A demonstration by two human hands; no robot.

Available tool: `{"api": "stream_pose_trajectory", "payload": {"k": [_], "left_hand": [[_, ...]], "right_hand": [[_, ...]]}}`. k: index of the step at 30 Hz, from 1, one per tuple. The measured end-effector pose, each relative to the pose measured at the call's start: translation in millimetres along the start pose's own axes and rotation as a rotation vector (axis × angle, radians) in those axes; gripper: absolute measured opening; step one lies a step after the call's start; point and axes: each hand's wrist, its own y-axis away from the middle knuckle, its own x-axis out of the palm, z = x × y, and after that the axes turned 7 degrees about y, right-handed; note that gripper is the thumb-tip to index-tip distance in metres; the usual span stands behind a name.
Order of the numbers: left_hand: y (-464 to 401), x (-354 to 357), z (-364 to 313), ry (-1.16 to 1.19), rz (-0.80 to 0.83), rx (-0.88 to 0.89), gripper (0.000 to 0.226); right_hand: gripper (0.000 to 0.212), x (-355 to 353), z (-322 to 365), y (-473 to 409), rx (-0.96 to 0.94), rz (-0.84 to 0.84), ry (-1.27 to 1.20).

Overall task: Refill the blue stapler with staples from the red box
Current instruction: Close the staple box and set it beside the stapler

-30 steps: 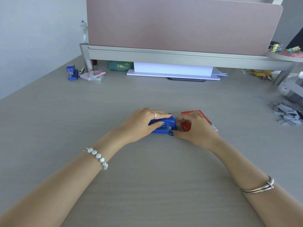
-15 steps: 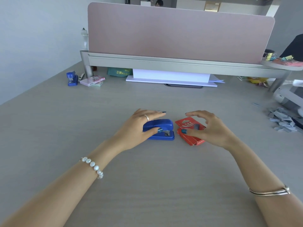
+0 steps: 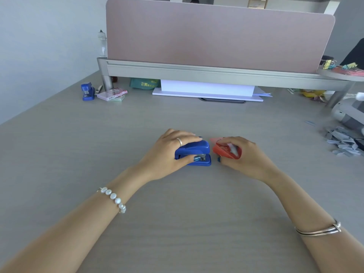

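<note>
The small blue stapler (image 3: pixel 197 151) lies closed on the grey desk (image 3: pixel 177 213) at the middle of the view. My left hand (image 3: pixel 167 154) grips it, fingers over its top and thumb on its near side. Just to its right, my right hand (image 3: pixel 244 156) holds the red box (image 3: pixel 224 151) tilted up off the desk, fingers curled over it. A pale strip shows at the box's open side. The box sits a finger's width from the stapler's front end.
A second blue stapler (image 3: pixel 87 91) and a pink packet (image 3: pixel 112 94) lie at the back left. White paper (image 3: pixel 206 89) rests under the pink divider's shelf (image 3: pixel 216 72). Several loose staple strips (image 3: pixel 342 140) are piled at the right edge beside a white device (image 3: pixel 348 113).
My right hand has closed on the red box and tipped it up off the desk, nearer the stapler. My left hand has stayed on the stapler.
</note>
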Motion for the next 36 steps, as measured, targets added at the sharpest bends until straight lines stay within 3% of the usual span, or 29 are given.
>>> {"api": "stream_pose_trajectory", "payload": {"k": [6,13,18,23,29,36], "left_hand": [[-6.2,-1.4,-20.3,-0.049,-0.184,0.067,0.047],[-26.7,20.9,-46.4,-0.342,-0.161,0.008,0.072],[-31.1,40.6,-58.9,-0.414,-0.222,-0.085,0.083],[-32.7,50.0,-60.0,-0.376,-0.237,-0.172,0.082],[-34.8,55.0,-55.1,-0.352,-0.256,-0.177,0.08],[-34.6,53.4,-55.5,-0.366,-0.237,-0.19,0.078]], "right_hand": [[0.024,-7.8,9.2,-1.6,0.084,-0.028,-0.36],[0.029,-6.5,18.9,1.1,0.142,0.012,-0.669],[0.034,-4.6,24.6,3.5,0.182,0.025,-0.839],[0.026,0.1,22.9,2.3,0.171,0.017,-0.754],[0.015,-2.0,19.9,0.1,0.062,-0.27,-0.656],[0.015,-0.3,15.3,1.6,-0.037,-0.34,-0.43]]}}
